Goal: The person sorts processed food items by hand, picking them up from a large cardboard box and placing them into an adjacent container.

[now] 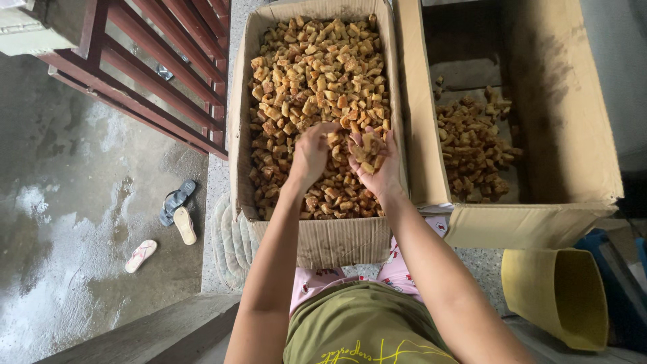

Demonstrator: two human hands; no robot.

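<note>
The right hand (373,160) cups a loose heap of brown fried chunks (367,152) over the full cardboard box (317,239) (left hand (311,154) curled, fingers down among them), so a tilt risks pieces spilling over the rim beside the second box (539,216).

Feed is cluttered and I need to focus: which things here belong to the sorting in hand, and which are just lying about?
In use: left hand and right hand holding brown chunks; full carton under them; second carton, partly filled.

Lying about: yellow container, dark sandals, pale sandal, red railing.
</note>
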